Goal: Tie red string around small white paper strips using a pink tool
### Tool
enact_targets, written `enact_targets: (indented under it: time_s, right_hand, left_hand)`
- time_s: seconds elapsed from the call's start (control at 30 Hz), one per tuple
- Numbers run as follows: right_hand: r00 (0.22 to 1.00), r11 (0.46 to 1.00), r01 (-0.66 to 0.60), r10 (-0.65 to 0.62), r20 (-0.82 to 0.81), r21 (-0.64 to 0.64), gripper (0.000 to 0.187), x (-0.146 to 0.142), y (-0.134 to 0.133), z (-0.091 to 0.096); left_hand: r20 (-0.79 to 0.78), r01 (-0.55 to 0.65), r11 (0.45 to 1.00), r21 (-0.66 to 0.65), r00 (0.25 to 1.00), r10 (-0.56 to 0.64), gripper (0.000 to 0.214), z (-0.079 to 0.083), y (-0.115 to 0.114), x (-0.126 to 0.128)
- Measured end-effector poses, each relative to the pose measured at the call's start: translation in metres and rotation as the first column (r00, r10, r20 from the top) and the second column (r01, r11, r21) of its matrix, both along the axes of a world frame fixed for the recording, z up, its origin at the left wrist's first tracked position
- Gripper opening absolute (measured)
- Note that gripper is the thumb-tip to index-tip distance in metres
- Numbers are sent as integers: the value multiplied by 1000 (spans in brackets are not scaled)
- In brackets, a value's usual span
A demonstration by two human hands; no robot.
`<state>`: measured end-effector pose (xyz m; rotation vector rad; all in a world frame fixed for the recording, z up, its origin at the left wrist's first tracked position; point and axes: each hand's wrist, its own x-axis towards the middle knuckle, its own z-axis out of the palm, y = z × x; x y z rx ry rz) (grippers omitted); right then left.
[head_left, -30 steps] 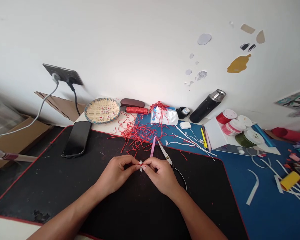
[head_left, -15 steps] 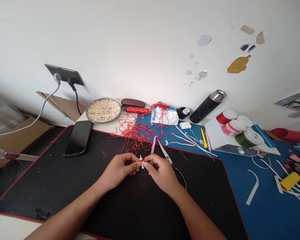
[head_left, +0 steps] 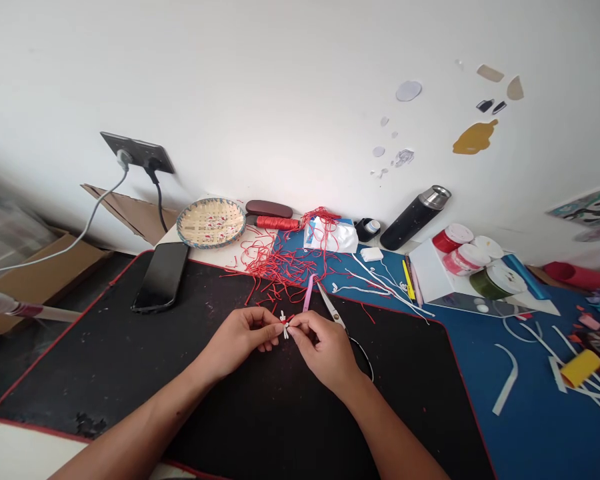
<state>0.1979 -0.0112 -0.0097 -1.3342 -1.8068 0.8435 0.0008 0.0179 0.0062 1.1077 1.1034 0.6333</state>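
Observation:
Above the black mat, my left hand is closed in a pinch on a small white cord-like bundle whose ends stick out up and down. Red thread crosses the middle of the bundle. My right hand, closed too, pinches at the bundle's right side, where the red thread runs in to its fingertips. How the thread is tied is too small to make out. Just beyond my right hand lie scissors, partly hidden by it, and a pink strip.
Red thread clippings litter the mat's far edge. Behind are a woven basket, a red thread spool and a black flask. A phone lies left; paint jars stand on a white box to the right.
My right fingertips have drawn slightly away from the white bundle. The left hand keeps its pinch almost unmoved. The whole view has shifted a little.

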Motion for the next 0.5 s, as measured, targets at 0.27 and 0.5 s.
enact_targets:
  time_s: [0.27,0.5]
  right_hand:
    - [998,999,-21,19,57,37,11,1,-1,1]
    - [997,995,-36,31,64,89,12,0,0,-2]
  left_hand:
    - [16,13,1000,-23,1000,-13,33,-1,-1,0]
    - [11,35,998,-44,999,-35,36,-1,0,-1]
